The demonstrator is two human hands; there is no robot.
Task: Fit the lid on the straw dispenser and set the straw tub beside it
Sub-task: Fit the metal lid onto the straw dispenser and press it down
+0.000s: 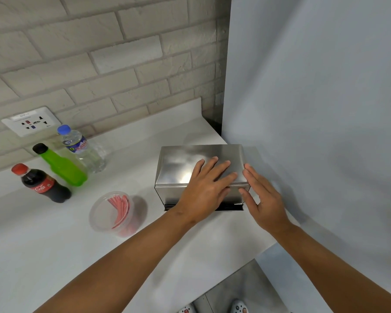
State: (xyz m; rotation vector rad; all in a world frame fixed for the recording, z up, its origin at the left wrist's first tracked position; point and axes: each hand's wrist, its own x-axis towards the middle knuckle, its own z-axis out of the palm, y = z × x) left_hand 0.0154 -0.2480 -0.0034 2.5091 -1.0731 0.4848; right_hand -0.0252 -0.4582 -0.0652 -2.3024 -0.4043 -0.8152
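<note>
On one lid (185, 164), two flat hands; three bottles (61, 163) nearby.

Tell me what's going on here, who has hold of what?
A person presses the left hand flat on the steel lid of the straw dispenser, while the right hand rests open against its right edge. The lid looks seated. The clear straw tub, with red straws inside, stands untouched on the white counter left of the dispenser, near three bottles.
</note>
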